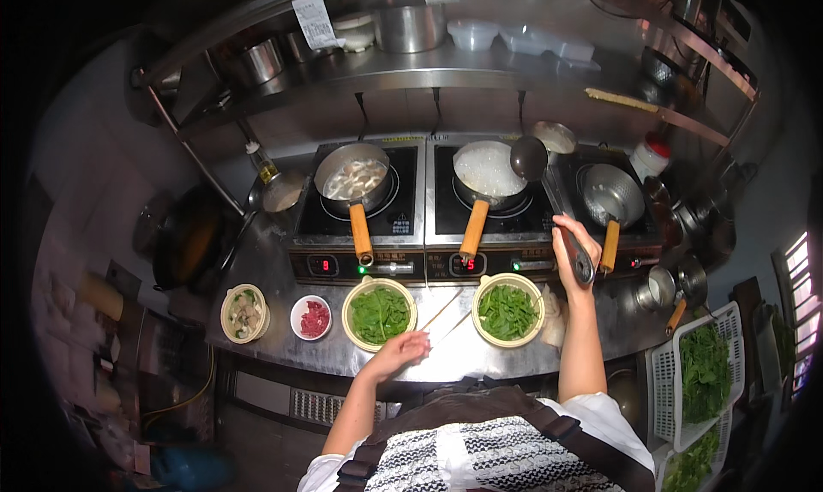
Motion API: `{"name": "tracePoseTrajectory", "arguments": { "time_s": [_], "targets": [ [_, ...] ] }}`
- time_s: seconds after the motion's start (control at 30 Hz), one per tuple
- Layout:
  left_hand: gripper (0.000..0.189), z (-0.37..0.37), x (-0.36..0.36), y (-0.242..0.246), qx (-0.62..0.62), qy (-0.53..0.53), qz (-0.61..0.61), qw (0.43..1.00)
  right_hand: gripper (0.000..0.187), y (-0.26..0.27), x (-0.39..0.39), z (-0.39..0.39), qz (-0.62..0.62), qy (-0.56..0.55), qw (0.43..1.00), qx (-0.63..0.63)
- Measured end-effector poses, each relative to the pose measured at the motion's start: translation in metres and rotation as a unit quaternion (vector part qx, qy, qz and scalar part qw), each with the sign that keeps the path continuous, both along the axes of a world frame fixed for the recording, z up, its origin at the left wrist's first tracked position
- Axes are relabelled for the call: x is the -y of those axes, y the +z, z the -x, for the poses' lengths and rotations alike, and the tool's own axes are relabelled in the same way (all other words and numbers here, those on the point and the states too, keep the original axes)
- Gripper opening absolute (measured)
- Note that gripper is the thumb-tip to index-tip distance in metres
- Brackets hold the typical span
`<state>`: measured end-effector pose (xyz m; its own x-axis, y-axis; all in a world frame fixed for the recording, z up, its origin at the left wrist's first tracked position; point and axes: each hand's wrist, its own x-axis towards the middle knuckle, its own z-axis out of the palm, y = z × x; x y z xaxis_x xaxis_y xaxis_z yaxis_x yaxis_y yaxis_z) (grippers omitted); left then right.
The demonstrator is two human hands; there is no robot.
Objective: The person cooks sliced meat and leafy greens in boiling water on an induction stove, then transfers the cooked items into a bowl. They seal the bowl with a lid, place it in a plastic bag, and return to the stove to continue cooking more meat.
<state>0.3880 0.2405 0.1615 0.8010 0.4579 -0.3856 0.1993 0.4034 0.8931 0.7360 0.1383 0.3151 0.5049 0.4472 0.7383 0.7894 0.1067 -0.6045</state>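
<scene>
My right hand (577, 251) grips the handle of a dark ladle (530, 159), whose bowl is raised beside the middle saucepan (490, 168). White froth covers the liquid in that pan. Low over the counter, my left hand (400, 354) has its fingers partly curled at the edge of a cream bowl of leafy greens (379, 315). Thin sticks (443, 309), apparently chopsticks, slant away from its fingertips; whether the fingers hold them is unclear. Another bowl of greens (508, 312) stands to the right. In the left saucepan (353, 178), pale pieces sit in cloudy liquid.
An empty hammered pan (613, 195) rests on the right cooktop. Left on the steel counter (283, 347) are a small bowl of red meat (313, 318) and a bowl of mixed food (245, 314). White baskets of greens (697, 373) stand at right. A steel shelf (411, 79) spans above.
</scene>
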Motion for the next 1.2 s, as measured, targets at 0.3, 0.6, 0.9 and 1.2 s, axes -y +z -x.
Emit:
{"name": "tracePoseTrajectory", "arguments": {
  "time_s": [0.3, 0.6, 0.9, 1.2],
  "targets": [
    [0.034, 0.224, 0.110, -0.190, -0.064, 0.200, 0.403, 0.891, 0.018, 0.012, -0.033, -0.035, 0.047, 0.069, 0.990, 0.116],
    [0.030, 0.269, 0.144, -0.311, -0.178, 0.266, 0.248, 0.914, 0.023, 0.005, -0.076, -0.060, 0.203, 0.099, 0.934, 0.277],
    [0.025, 0.234, 0.113, -0.275, -0.161, 0.338, 0.259, 0.890, 0.013, 0.031, -0.092, -0.058, 0.252, 0.078, 0.950, 0.169],
    [0.013, 0.288, 0.130, -0.371, 0.181, 0.140, 0.372, 0.900, 0.009, 0.001, -0.097, -0.063, 0.053, 0.116, 0.919, -0.374]
  ]
}}
